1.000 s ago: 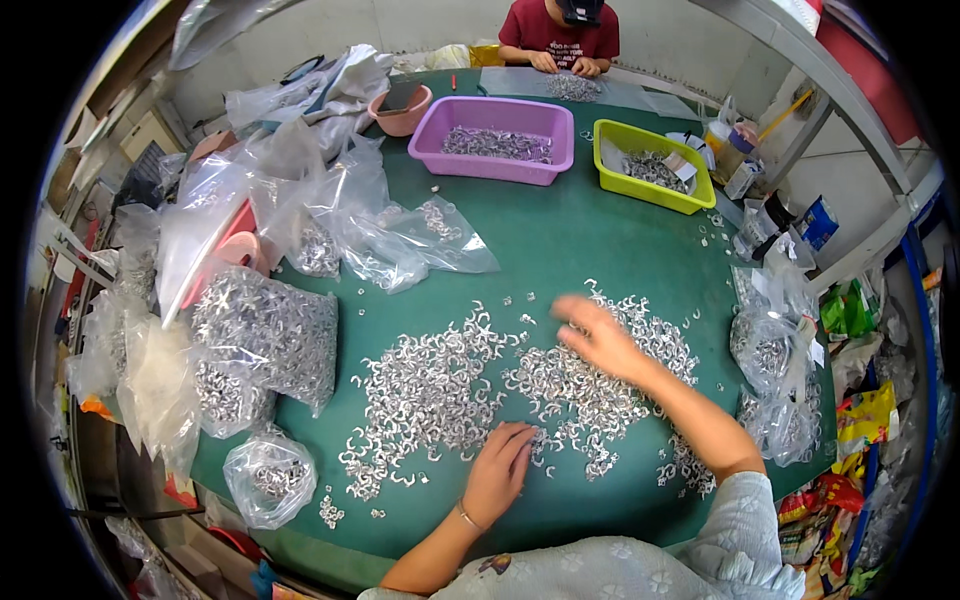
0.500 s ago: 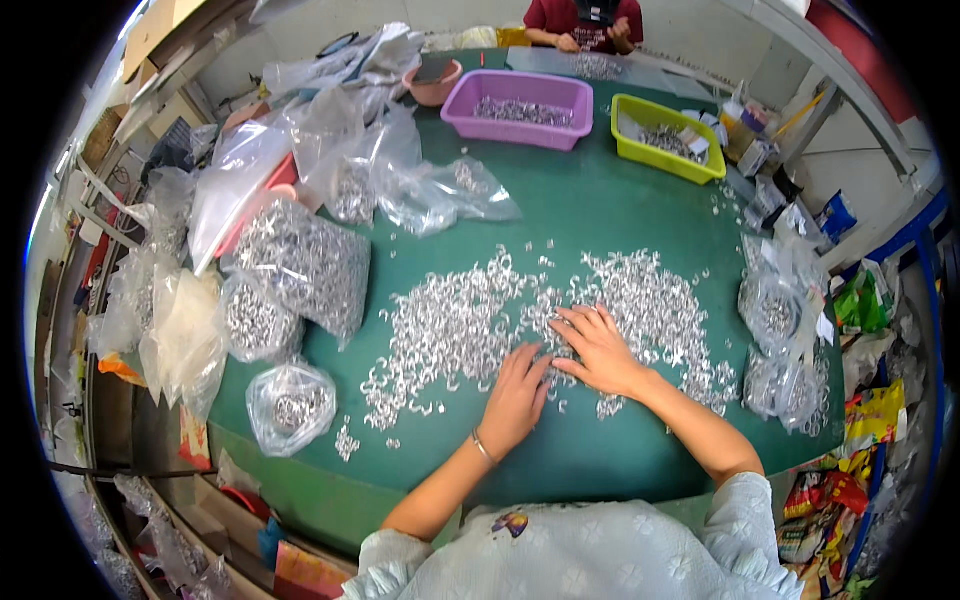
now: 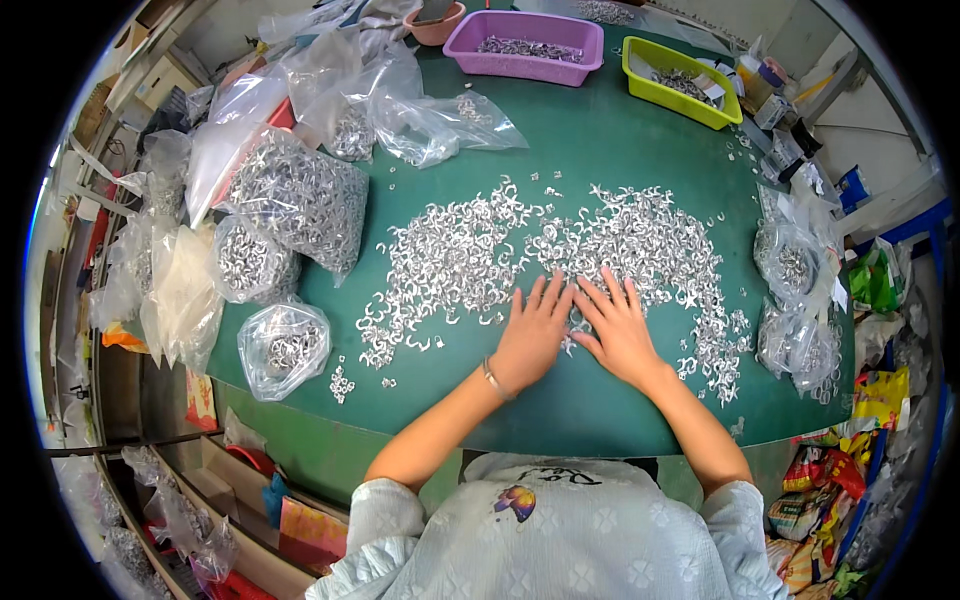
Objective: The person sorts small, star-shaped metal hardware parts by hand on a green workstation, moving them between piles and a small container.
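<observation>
Small silvery, hook-shaped pieces lie spread over the green table in a left heap (image 3: 450, 250) and a right heap (image 3: 650, 240), which meet in the middle. At the near edge of where they meet, my left hand (image 3: 537, 338) lies palm down, fingers stretched out. Close beside it, my right hand (image 3: 620, 338) is flat too, its fingers spread and their tips against the near pieces of the right heap. A few pieces show between the two hands. Whatever is under the palms is hidden.
Filled clear bags (image 3: 300, 200) crowd the left side, with a smaller open bag (image 3: 285, 350) nearer me. A purple basin (image 3: 525, 70) and a yellow-green basket (image 3: 680, 105) stand at the back. More clear bags (image 3: 790, 260) line the right edge.
My view has tilted downward, so the person across the table is out of sight. My right hand has drawn back toward me, level with the left, and my left fingers have straightened.
</observation>
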